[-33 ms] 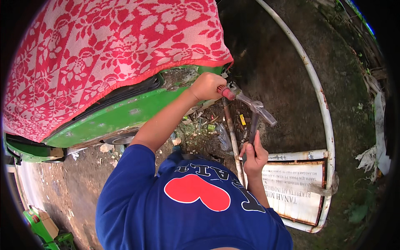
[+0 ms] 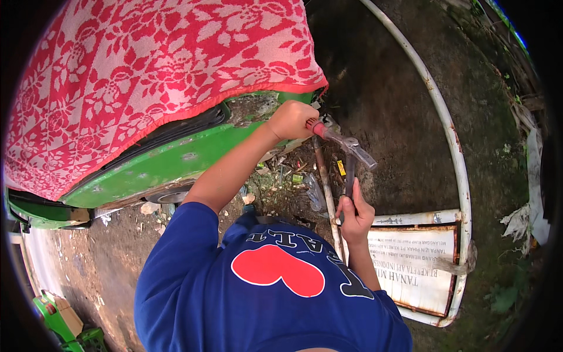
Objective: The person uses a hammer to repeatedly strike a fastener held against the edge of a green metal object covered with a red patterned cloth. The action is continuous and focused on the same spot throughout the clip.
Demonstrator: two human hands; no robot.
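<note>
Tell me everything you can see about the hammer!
The hammer has a slim, dark handle and a worn, greyish head that looks like metal, shiny in places. It seems to be held above the ground, head farthest from the person, one end pointing to the lower right. The right hand grips the handle, hiding its lower end. The head's other end is near the left hand's red-handled tool; whether they touch is unclear.

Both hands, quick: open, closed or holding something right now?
Left hand: closed, holding a red-handled tool.
Right hand: closed, holding a hammer.
</note>
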